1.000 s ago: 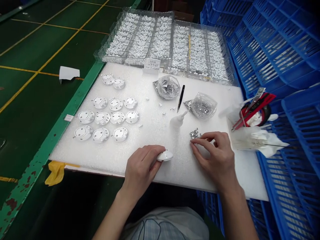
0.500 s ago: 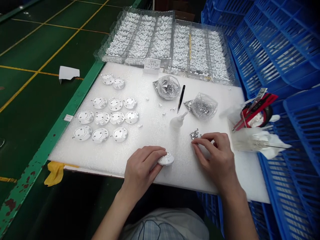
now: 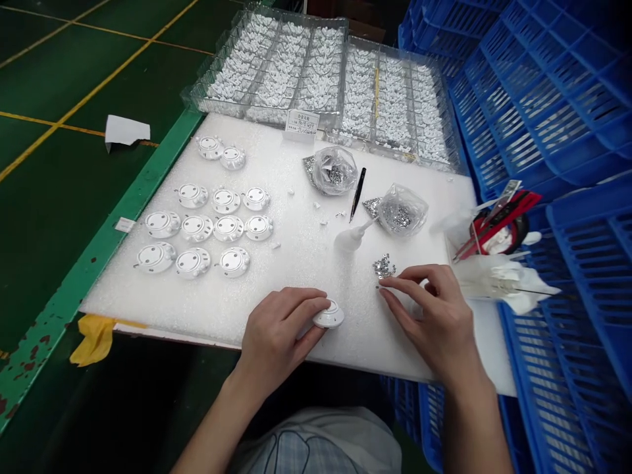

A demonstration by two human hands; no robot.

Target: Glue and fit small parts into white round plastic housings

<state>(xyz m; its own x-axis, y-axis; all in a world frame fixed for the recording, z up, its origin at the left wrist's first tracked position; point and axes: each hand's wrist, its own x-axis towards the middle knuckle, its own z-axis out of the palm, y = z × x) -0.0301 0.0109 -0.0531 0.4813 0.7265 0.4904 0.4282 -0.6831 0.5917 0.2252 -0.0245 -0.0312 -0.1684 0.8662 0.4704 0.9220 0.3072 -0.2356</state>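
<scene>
Squeeze bottle [image 3: 349, 240] of white plastic lies on a white foam sheet [image 3: 296, 349], its nozzle pointing up and to the right, and everything here is placed from it. Below and to the left of the bottle, the left grip [image 3: 276, 336] is clenched around a round white piece [image 3: 328, 316], with the fingers curled over its top and its underside on or very near the foam. Below and to the right, the right grip [image 3: 434, 316] is pinched, with the fingertips [image 3: 381, 288] just beside a small heap of silver rhinestones [image 3: 384, 266]; whether they hold a stone is too small to tell. Up and to the right of the bottle sits a clear bag of rhinestones [image 3: 402, 214], and straight above it are black tweezers [image 3: 357, 194] and a second clear bag [image 3: 334, 170]. Rows of matching round white pieces [image 3: 212, 224] lie well to the left. Beyond the bottle, clear trays [image 3: 316, 66] hold many small white parts behind a paper label [image 3: 302, 122]. Far to the right, blue plastic crates [image 3: 543, 85] are stacked beside a heap of white tissue [image 3: 508, 283].
</scene>
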